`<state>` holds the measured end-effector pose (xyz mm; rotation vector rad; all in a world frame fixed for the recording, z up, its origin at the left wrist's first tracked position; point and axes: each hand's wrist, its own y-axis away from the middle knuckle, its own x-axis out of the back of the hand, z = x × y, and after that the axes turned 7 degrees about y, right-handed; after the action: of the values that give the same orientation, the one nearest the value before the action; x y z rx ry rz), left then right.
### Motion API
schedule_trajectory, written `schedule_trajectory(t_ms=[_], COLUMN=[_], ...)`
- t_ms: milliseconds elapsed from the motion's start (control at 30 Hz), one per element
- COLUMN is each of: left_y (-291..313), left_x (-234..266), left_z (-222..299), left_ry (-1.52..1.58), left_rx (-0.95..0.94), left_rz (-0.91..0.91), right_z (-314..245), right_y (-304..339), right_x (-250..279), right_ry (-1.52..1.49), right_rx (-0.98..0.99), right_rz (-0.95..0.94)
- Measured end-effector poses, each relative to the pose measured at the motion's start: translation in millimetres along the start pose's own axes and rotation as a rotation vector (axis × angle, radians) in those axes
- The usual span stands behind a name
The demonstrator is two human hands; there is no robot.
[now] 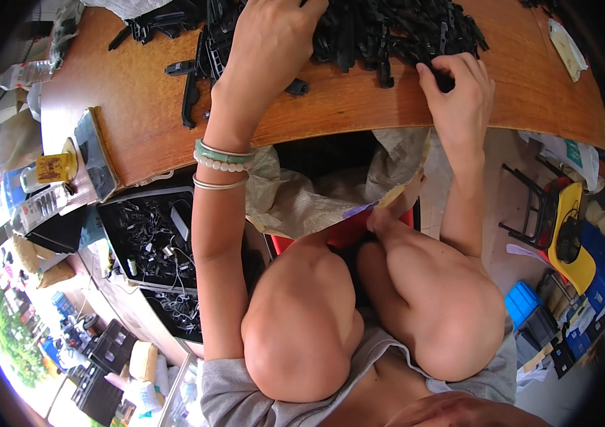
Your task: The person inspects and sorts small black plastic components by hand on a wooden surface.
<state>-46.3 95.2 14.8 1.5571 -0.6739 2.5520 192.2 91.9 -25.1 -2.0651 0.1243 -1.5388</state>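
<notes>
A heap of black plastic parts (pixel 359 35) lies along the far side of the brown wooden table (pixel 359 107). My left hand (pixel 274 39) reaches into the heap; its fingertips run past the upper edge of the view, so their grip is hidden. Bracelets (pixel 222 158) circle that wrist. At the heap's right edge, my right hand (pixel 461 89) is closed, thumb and fingers curled around a dark gap. What sits in it, if anything, I cannot make out. Long black parts (pixel 190 99) stick out to the left of the heap.
A woven sack (pixel 295 206) hangs open below the table edge, above my knees. Black trays (pixel 149 235) of small parts and cables stand at the left. On the table's left lie a dark flat case (pixel 96 153) and a yellow cup (pixel 56 169). A yellow chair (pixel 571 235) stands right.
</notes>
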Motion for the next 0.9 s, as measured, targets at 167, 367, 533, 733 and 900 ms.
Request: schedule_trajectory(t_ms=[167, 367, 533, 733, 900], left_y=[8.1, 35.7, 41.7, 53.9, 54.5], left_x=[4.0, -2.7, -11.1, -14.8, -14.6], left_z=[14.6, 51.6, 55.0, 71.9, 67.3], left_ry=[0.221, 1.353, 1.473, 0.99, 0.828], left_rx=[-0.052, 0.388, 0.503, 0.18, 0.125], left_rz=[0.586, 0.362, 0.026, 0.147, 0.195], right_z=[-14.4, -16.7, -24.6, -35.4, -34.3], right_y=[0.2, 0.0, 4.5, 12.5, 15.1], right_x=[12.9, 35.9, 48.9, 40.5, 30.7], right_ry=[-0.589, -1.134, -1.251, -1.091, -0.953], right_rx=[-0.284, -0.002, -0.077, -0.111, -0.04], right_rz=[0.03, -0.268, -0.374, -0.165, -0.072])
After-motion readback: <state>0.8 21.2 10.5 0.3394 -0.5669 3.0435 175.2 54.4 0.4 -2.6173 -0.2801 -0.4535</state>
